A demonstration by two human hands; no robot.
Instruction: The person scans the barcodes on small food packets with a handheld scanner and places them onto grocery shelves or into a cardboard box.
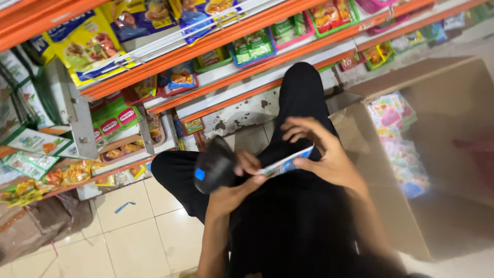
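Handheld scanner (213, 166), in my left hand (231, 193): black plastic, matt, with a small glossy blue patch. Flat packet (285, 164), in my right hand (324, 154): thin, glossy printed film or card; I cannot tell which. Box (453, 154), right: brown cardboard, matt, rough-edged. Shelves (242, 77), far: orange and white painted metal, smooth. Floor (134, 226), near left: glazed tile, pale, slightly shiny. Trousers (301, 98): black cloth, matt.

Two hands, left (232, 191) and right (321, 153); one black handheld scanner (213, 166); one small flat blue-and-white packet (284, 166); one open cardboard box (453, 149) with a pile of pastel packets (399, 139), too blurred to count; four orange shelf edges (247, 36) showing; one blue scrap (124, 207) on floor.
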